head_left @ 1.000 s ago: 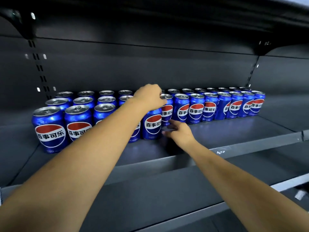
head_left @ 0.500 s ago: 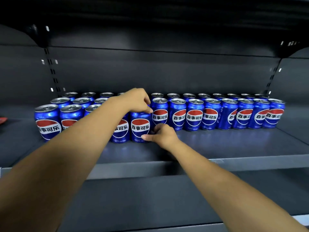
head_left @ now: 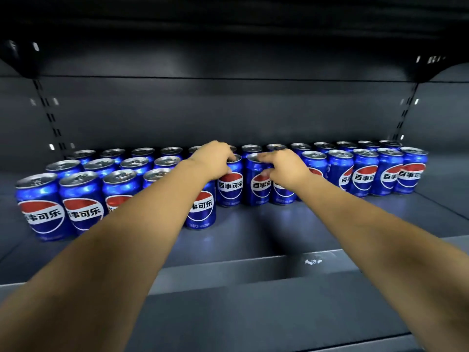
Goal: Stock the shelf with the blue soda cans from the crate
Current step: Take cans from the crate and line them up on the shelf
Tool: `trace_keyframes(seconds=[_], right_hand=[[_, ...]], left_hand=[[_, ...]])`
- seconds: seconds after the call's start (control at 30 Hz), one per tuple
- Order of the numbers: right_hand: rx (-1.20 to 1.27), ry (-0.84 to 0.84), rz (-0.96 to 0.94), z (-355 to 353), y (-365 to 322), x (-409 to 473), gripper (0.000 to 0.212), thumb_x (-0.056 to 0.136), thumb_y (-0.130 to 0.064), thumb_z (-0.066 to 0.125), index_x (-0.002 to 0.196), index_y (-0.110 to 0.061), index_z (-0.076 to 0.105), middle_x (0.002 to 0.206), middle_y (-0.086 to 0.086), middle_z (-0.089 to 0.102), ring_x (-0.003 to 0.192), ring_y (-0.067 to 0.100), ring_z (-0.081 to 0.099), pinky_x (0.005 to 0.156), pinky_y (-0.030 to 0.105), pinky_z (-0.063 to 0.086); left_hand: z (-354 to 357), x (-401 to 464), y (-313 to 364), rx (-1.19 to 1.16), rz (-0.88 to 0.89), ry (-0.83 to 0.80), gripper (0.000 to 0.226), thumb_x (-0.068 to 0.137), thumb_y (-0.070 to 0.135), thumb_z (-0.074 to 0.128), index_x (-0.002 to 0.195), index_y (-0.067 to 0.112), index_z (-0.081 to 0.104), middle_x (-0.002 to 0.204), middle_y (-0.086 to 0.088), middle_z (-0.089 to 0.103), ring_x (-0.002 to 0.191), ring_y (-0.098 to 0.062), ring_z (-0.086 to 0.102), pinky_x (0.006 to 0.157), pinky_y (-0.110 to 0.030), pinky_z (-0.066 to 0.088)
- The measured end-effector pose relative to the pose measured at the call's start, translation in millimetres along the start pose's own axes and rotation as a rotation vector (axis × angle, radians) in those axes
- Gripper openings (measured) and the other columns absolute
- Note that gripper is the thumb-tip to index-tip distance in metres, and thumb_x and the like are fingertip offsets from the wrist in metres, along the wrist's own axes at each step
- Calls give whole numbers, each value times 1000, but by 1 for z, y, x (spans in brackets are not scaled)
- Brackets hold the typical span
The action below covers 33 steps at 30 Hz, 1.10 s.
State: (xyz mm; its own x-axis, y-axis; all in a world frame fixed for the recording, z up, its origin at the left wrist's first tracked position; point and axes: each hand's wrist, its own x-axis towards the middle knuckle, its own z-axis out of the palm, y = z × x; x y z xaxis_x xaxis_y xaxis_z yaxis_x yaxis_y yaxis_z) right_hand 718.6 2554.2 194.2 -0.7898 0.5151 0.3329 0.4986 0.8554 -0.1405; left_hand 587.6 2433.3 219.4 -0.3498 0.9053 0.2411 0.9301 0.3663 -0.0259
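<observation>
1. Blue soda cans (head_left: pixel 363 174) upright in rows along back of dark shelf (head_left: pixel 253 240).
2. Left hand (head_left: pixel 215 158) curled over top of one can (head_left: pixel 229 185), gripping rim.
3. Right hand (head_left: pixel 284 166) curled round neighbouring can (head_left: pixel 258 186), thumb on its front.
4. Both forearms extended forward, converging mid-shelf.
5. Bare shelf strip before cans, up to front lip.

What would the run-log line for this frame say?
left hand: holds can top | right hand: holds neighbouring can | both cans: upright on shelf | crate: not visible
</observation>
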Motion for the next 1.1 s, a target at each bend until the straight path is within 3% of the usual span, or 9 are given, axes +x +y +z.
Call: trace_keyframes(seconds=[0.2,0.47,0.63,0.73,0.8,0.87,0.93,1.03,1.1], right_hand=[[-103,85,33,1,-9,-4,42,94,-28,56,135,-35,50,115,7,65,113,25,54,88,36,46],[-180,118,27,3,-15,-2,41,97,-29,51,138,-33,47,118,6,64,118,25,51,84,32,42],[-218,130,46,4,-17,-3,42,96,-29,51,137,-34,47,117,7,63,119,27,48,91,32,39],[-282,99,63,1,-24,-3,43,96,-22,50,137,-33,47,119,6,62,118,26,50,104,33,30],[-267,75,92,-2,-31,-3,44,93,-21,54,135,-31,50,123,7,61,119,27,51,102,35,32],[-195,29,137,-4,-37,-3,47,90,-24,61,135,-27,50,129,7,56,120,28,51,94,35,40],[-141,-7,151,-4,-45,-6,56,87,-25,66,138,-22,45,140,5,47,126,26,47,97,38,40],[-123,10,131,0,-62,-13,69,88,-23,65,147,-19,29,157,5,20,142,24,25,111,47,26],[-115,97,69,3,-80,-17,66,92,-18,58,148,-16,24,159,6,11,145,23,14,115,45,17]], left_hand=[[5,5,0,-39,-60,32,36,87,19,65,123,17,64,122,-10,62,112,-30,56,93,-37,47],[8,5,-1,-56,-66,49,35,89,18,62,123,22,64,118,-10,63,110,-31,56,85,-36,47],[9,6,2,107,-38,72,34,92,17,56,126,18,60,117,-11,62,107,-31,58,75,-34,43],[4,3,3,219,35,52,38,94,26,54,131,19,54,131,-10,54,121,-29,49,90,-36,40],[-3,-5,-3,212,74,42,49,95,33,52,142,23,41,150,-8,34,138,-27,30,106,-42,31],[-10,-20,-16,135,75,81,51,97,25,47,146,23,33,156,-8,23,143,-26,20,112,-43,25],[-17,-42,-37,105,72,161,49,96,14,44,145,19,36,155,-7,25,143,-23,21,111,-39,23],[-27,-74,-79,77,40,273,49,93,8,47,141,13,43,149,-12,35,138,-26,29,111,-37,25],[-32,-95,-110,16,-20,369,47,92,7,49,138,8,46,144,-18,41,134,-31,35,111,-39,28]])
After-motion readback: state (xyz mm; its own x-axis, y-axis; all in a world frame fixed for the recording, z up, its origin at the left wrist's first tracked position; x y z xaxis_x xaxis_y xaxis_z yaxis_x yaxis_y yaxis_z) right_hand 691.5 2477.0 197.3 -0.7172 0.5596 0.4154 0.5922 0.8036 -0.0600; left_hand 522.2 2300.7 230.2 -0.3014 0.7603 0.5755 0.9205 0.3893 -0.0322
